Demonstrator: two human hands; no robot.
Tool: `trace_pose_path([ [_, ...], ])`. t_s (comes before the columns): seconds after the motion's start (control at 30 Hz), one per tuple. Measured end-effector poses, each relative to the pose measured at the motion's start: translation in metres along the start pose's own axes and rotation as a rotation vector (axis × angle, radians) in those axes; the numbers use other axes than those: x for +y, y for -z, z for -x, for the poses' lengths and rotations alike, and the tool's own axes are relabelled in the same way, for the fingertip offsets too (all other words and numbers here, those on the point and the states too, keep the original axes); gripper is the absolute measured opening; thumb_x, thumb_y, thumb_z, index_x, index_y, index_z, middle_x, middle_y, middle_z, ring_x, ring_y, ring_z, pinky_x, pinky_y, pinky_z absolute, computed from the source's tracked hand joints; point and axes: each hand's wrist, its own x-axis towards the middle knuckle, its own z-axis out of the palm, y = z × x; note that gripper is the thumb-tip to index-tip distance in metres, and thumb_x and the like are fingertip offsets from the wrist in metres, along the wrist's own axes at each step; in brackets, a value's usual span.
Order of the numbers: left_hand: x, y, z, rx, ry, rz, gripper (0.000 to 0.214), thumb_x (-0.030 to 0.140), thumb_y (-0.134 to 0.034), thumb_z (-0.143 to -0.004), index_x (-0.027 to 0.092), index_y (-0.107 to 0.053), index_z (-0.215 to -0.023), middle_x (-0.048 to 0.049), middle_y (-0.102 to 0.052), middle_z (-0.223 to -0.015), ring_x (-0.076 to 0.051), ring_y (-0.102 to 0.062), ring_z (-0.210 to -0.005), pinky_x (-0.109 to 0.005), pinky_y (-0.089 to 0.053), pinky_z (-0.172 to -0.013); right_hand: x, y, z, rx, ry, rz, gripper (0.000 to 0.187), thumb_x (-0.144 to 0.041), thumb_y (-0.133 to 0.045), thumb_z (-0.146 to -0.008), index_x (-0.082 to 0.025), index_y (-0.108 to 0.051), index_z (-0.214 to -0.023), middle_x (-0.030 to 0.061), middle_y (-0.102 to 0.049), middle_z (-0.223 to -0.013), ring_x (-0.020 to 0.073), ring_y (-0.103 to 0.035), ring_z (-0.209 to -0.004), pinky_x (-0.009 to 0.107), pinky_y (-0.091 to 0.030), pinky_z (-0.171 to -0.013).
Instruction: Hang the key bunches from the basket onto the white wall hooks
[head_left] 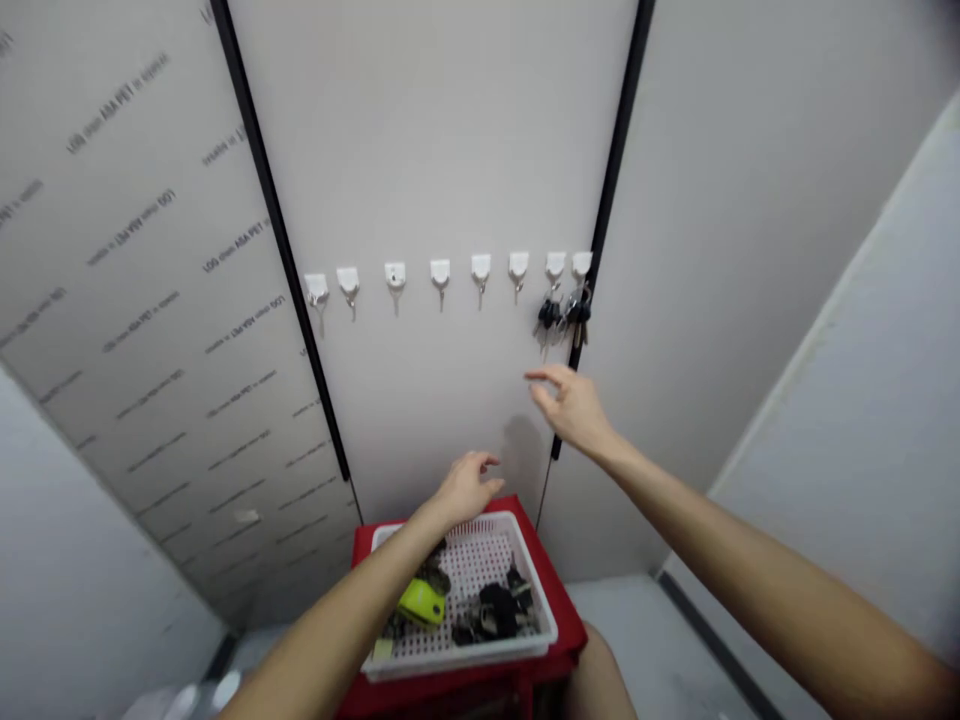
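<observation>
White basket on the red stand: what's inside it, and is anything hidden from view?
The white perforated basket holds a yellow-green object and dark bunches that look like keys. The left forearm covers the basket's near left part, so whatever lies beneath it cannot be seen.

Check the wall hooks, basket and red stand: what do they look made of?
Wall hooks: white plastic bases, smooth and faintly glossy, with thin shiny prongs, probably metal. Basket: white moulded plastic, perforated, with an even matte look. Red stand: likely painted or moulded plastic, smooth with a mild sheen; the look leaves that open.
</observation>
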Motion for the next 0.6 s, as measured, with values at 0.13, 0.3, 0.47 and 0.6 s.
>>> trace_pose_path([
  [0.13, -0.032, -0.045, 0.045, -0.178, 0.048, -0.040, 0.032, 0.024, -0.046, -0.061, 0.015, -0.049, -0.091, -0.0057, -0.053, -0.094, -0.016, -0.047, -0.085, -0.026, -0.035, -0.077, -0.010, -0.053, 0.088, -0.654, 0.102, -0.039, 0.023, -0.017, -0.039, -0.065, -0.013, -0.057, -0.079, 0.0080, -0.059, -0.082, 0.0154, -0.051, -0.075, 0.025, -0.037, -0.069],
  [0.3, -0.038, -0.072, 0.079, -0.280, 0.074, -0.235, 0.030, 0.028, -0.045, -0.060, 0.015, -0.051, -0.086, -0.0072, -0.054, -0.088, -0.019, -0.048, -0.082, -0.028, -0.038, -0.072, -0.015, -0.087, 0.150, -0.919, 0.180, 0.134, 0.020, -0.023, -0.048, -0.057, -0.013, -0.058, -0.072, 0.0098, -0.060, -0.074, 0.0208, -0.051, -0.075, 0.034, -0.030, -0.076],
  [0.47, -0.037, -0.072, 0.083, -0.296, 0.131, -0.290, 0.032, 0.034, -0.045, -0.061, 0.016, -0.050, -0.087, -0.0074, -0.054, -0.087, -0.020, -0.049, -0.080, -0.029, -0.038, -0.070, -0.017, -0.092, 0.151, -0.962, 0.226, 0.245, 0.024, -0.023, -0.041, -0.062, -0.009, -0.059, -0.071, 0.0135, -0.059, -0.075, 0.0218, -0.050, -0.076, 0.034, -0.028, -0.077],
  [0.6, -0.036, -0.070, 0.083, -0.318, 0.112, -0.310, 0.030, 0.033, -0.041, -0.063, 0.014, -0.051, -0.084, -0.0087, -0.055, -0.087, -0.020, -0.049, -0.080, -0.029, -0.038, -0.070, -0.019, -0.086, 0.147, -0.995, 0.247, 0.227, 0.027, -0.023, -0.040, -0.062, -0.008, -0.060, -0.071, 0.0144, -0.059, -0.075, 0.0214, -0.050, -0.075, 0.031, -0.032, -0.072],
])
